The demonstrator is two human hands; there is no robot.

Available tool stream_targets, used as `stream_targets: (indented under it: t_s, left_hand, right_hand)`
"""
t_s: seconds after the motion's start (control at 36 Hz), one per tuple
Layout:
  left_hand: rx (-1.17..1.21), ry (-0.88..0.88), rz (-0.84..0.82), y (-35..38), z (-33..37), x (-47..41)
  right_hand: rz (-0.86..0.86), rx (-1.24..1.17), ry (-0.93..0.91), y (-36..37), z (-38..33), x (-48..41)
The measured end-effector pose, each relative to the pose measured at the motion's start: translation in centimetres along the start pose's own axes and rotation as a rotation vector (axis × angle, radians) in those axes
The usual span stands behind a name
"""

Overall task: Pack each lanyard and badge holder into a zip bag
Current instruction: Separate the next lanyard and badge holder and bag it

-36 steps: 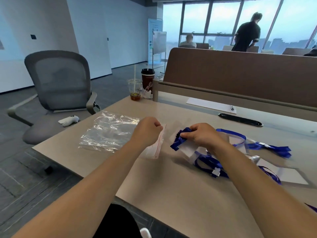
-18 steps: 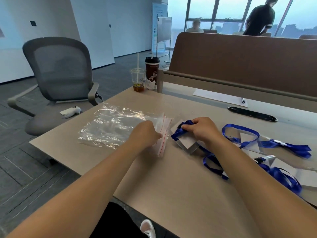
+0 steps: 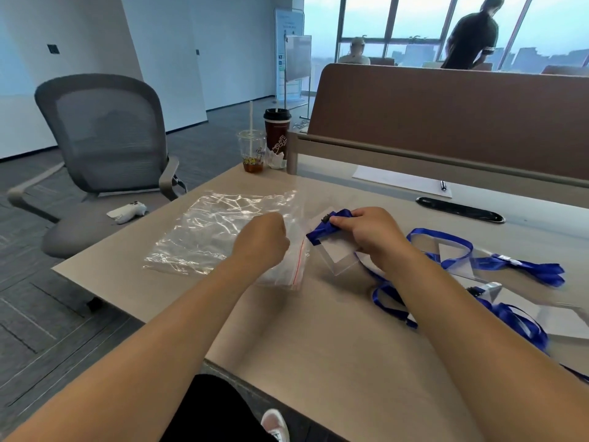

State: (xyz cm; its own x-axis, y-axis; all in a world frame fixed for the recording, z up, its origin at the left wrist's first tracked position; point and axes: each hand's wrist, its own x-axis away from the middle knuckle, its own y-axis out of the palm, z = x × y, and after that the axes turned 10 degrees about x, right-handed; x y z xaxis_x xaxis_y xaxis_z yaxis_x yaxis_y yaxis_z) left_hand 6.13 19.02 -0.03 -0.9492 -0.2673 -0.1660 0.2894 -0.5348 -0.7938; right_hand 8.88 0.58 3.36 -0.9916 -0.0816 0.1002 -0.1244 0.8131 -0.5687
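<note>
A clear zip bag (image 3: 220, 231) with a red seal line lies flat on the beige table (image 3: 334, 346). My left hand (image 3: 263, 239) is closed on the bag's mouth near the seal. My right hand (image 3: 369, 232) grips a folded blue lanyard (image 3: 328, 227) whose clear badge holder (image 3: 338, 258) hangs below it, just right of the bag's mouth. The lanyard's strap trails under my right forearm. Two more blue lanyards (image 3: 497, 263) with badge holders (image 3: 567, 320) lie at the right.
Two drink cups (image 3: 277, 132) stand at the table's far left corner. A paper sheet with a pen (image 3: 404, 181) and a black cable slot (image 3: 460, 209) lie by the brown partition (image 3: 446, 116). A grey office chair (image 3: 105, 148) stands left of the table.
My right hand has carried the lanyard and badge holder left, up to the bag's mouth. My left hand has stayed closed on the bag's opening. The camera shifted.
</note>
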Motion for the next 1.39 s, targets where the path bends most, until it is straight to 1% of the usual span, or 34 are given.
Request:
stream_targets:
  t_s: [0.17, 0.36, 0.58, 0.67, 0.75, 0.83, 0.94, 1.14, 1.22, 1.31, 1.39]
  left_hand:
    - [0.056, 0.022, -0.033, -0.4, 0.8, 0.9]
    - [0.083, 0.119, -0.006, -0.6, 2.2, 2.9]
    - [0.157, 0.221, -0.055, 0.5, 4.8, 4.6]
    - [0.201, 0.236, -0.082, 1.1, 5.8, 5.0]
    - [0.234, 0.239, -0.171, 1.5, 6.6, 5.3]
    - [0.257, 0.22, -0.227, 1.8, 7.2, 5.4]
    - [0.228, 0.217, -0.227, 2.4, 7.4, 5.2]
    - [0.166, 0.233, -0.288, 3.7, 7.8, 4.8]
    - [0.15, 0.232, -0.287, 4.0, 7.7, 4.8]
    - [0.111, 0.264, -0.27, 4.0, 7.7, 4.7]
    - [0.099, 0.313, -0.281, 3.9, 7.9, 4.7]
  right_hand:
    - [0.027, 0.045, 0.028, -0.6, -0.1, 1.0]
    - [0.039, 0.106, 0.115, -1.7, 1.8, 2.0]
    - [0.066, 0.163, 0.207, -3.7, 4.4, 3.7]
    - [0.072, 0.104, 0.222, -4.2, 5.1, 4.2]
    - [0.069, 0.029, 0.238, -4.7, 5.7, 4.4]
    - [0.078, 0.02, 0.257, -5.1, 6.4, 4.0]
    - [0.079, -0.058, 0.275, -5.2, 7.1, 3.5]
    - [0.075, -0.151, 0.292, -4.9, 7.7, 2.9]
    - [0.056, -0.204, 0.299, -5.1, 7.9, 2.7]
    - [0.05, -0.199, 0.315, -5.3, 8.0, 2.6]
    - [0.067, -0.128, 0.302, -5.6, 8.0, 2.5]
